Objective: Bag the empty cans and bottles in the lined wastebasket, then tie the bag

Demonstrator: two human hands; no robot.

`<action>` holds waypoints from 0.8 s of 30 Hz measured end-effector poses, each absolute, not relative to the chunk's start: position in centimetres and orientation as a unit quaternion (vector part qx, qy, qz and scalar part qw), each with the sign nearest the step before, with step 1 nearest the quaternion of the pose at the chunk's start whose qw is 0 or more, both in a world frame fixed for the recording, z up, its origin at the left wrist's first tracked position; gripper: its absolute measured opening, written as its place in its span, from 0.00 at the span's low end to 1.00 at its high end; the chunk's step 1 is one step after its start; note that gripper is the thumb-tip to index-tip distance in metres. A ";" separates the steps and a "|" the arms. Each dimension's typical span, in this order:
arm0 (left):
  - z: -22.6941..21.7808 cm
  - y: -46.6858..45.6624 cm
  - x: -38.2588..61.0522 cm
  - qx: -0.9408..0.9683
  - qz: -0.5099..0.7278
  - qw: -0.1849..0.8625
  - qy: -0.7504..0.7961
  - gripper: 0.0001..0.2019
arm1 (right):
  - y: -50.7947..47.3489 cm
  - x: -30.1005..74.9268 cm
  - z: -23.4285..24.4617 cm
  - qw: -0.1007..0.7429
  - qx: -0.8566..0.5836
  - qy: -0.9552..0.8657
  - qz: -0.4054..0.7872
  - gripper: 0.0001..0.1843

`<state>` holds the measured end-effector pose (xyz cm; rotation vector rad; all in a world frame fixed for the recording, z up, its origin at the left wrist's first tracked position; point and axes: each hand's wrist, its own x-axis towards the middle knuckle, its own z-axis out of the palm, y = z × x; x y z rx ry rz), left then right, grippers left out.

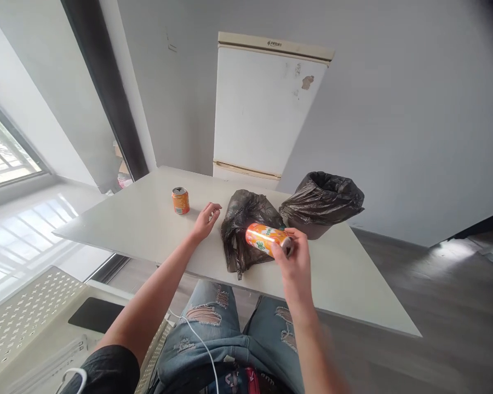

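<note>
My right hand (293,254) grips an orange soda can (265,238) by its top end. The can lies tilted on its side over a black plastic bag (237,219), its opened top facing right. My left hand (207,219) hovers at the table left of the bag, fingers apart and holding nothing. Farther left, a shorter orange can (181,201) stands upright, its top opened.
A bin lined with a black bag (324,202) stands on the right of the white table (345,268). Behind is a white fridge (267,109). At lower left, a perforated cream basket (28,317) holds a dark flat object (95,314). A white cable (201,342) crosses my lap.
</note>
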<state>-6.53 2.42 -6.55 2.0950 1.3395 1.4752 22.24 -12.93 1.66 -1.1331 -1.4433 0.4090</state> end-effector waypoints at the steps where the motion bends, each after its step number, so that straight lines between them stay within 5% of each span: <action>1: -6.5 2.4 -6.4 0.715 0.505 0.119 0.470 0.14 | -12.3 21.4 2.0 0.604 -0.487 -0.600 0.196 0.23; 8: -6.1 1.9 -8.8 0.511 0.585 -0.060 0.627 0.08 | -3.9 14.7 4.7 0.562 -0.464 -0.667 0.158 0.18; 12: -5.9 2.1 -11.3 0.284 0.607 -0.114 0.733 0.34 | 2.9 10.1 4.3 0.474 -0.477 -0.722 0.163 0.21; 16: -6.4 3.2 -12.0 0.309 0.582 -0.021 0.752 0.53 | 8.3 5.5 2.1 0.382 -0.525 -0.737 0.187 0.23; 24: -7.7 3.8 -11.9 0.345 0.549 0.060 0.759 0.34 | 13.2 0.2 -0.9 0.392 -0.519 -0.731 0.205 0.20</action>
